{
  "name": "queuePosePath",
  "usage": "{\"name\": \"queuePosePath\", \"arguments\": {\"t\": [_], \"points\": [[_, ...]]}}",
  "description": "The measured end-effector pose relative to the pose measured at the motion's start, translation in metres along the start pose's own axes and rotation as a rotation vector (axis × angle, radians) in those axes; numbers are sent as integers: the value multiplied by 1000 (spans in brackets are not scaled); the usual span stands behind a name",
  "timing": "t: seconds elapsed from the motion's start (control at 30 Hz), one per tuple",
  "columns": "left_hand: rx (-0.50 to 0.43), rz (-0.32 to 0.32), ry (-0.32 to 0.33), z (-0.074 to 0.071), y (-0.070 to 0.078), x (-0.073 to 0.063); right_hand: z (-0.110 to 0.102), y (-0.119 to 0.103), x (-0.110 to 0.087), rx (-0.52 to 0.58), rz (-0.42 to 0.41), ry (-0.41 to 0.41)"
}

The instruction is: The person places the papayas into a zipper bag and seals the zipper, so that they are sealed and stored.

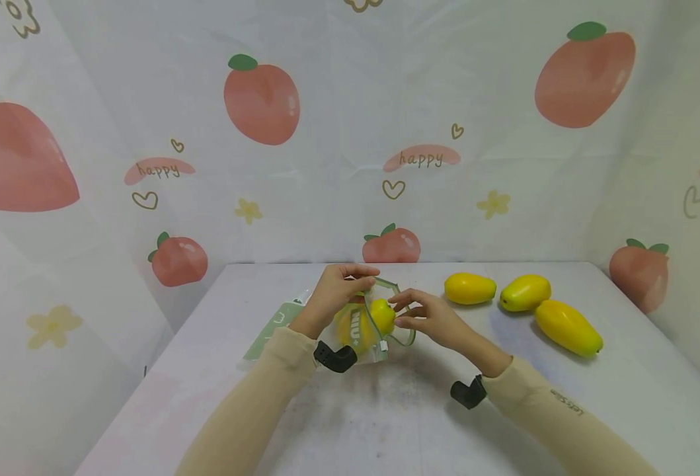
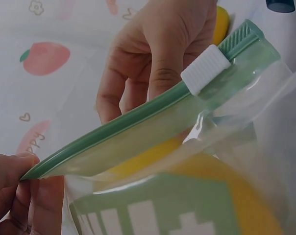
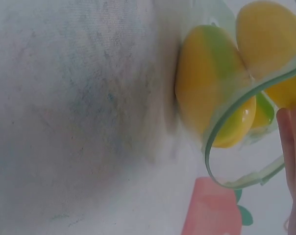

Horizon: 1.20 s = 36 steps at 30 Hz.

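Note:
In the head view my left hand (image 1: 340, 291) holds up the far edge of a clear zip bag (image 1: 357, 330). Its thumb and fingers pinch the green zip strip (image 2: 123, 125), which carries a white slider (image 2: 205, 69). My right hand (image 1: 429, 317) is at the bag's open mouth, its extended fingers (image 3: 287, 142) touching a yellow papaya (image 3: 289, 93) inside. Beside that one in the bag are more papayas, among them a yellow one with a green stripe (image 3: 199, 81). Printed green patches on the bag partly hide the fruit.
Three yellow papayas with green tips lie loose on the right of the white table (image 1: 409, 423): one at the left (image 1: 470, 289), one in the middle (image 1: 525, 293) and one nearer (image 1: 568, 328). A flat green-printed bag (image 1: 275, 328) lies left of the hands. A fruit-patterned curtain (image 1: 326, 198) stands behind.

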<state>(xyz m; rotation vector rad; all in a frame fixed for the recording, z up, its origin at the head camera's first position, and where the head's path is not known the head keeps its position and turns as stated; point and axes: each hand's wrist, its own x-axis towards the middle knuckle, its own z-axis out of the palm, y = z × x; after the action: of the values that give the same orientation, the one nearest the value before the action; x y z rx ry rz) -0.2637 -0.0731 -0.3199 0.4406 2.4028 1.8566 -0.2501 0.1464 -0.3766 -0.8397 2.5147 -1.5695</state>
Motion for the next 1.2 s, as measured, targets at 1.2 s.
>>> {"name": "queuePosePath", "arguments": {"t": [1.2], "points": [[-37, -20, -7, -3, 1, -2, -39, 9, -9, -33, -7, 62]]}}
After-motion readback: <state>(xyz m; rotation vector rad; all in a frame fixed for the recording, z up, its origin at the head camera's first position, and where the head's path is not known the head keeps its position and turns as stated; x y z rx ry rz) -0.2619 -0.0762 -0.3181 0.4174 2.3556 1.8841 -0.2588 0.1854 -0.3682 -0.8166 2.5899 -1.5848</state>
